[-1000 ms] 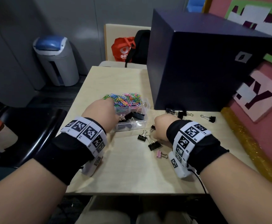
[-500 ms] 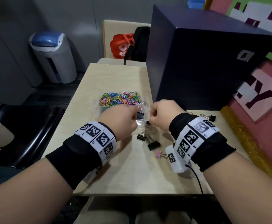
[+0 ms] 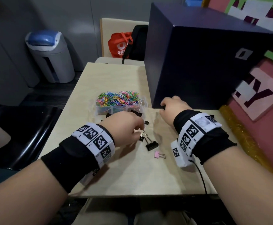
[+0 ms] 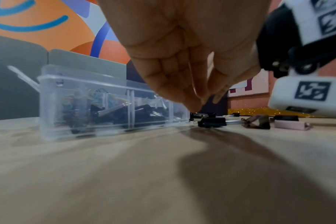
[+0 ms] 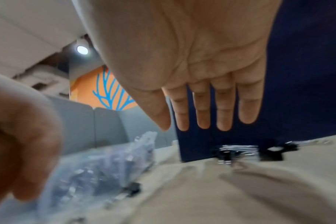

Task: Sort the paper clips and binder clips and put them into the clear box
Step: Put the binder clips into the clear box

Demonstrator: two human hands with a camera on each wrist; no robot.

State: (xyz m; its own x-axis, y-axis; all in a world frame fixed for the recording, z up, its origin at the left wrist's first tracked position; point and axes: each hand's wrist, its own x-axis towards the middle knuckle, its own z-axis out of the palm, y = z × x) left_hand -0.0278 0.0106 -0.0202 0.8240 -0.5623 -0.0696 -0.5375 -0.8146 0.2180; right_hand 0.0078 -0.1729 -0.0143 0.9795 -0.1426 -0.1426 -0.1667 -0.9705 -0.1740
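— Which clip comes next, and which hand is nearer it?

— I'd judge the small black binder clip point(image 3: 142, 137) on the table point(image 3: 132, 176). It lies just in front of the clear box point(image 3: 100, 109), and the left hand point(image 3: 124, 127) is right over it — fingertips bunched downward around its wire handles. Whether they have actually closed on it I cannot tell; the left wrist view only shows the fingers point(image 4: 190, 98) drawn together above the clip.

— Its lie?

— Handles point toward the box, black body toward the person. A bigger black clip point(image 3: 151, 146) sits just beside it, a pink one point(image 3: 158, 154) nearer still.

— And the right hand point(image 3: 173, 109)?

— Well apart, up against the dark blue box point(image 3: 205, 70). Its fingers hang straight and spread, holding nothing, above the black clips point(image 5: 270, 153) at that box's foot.

— The box's contents?

— Coloured paper clips point(image 3: 117, 99) fill the far compartments; black binder clips sit in the near ones.
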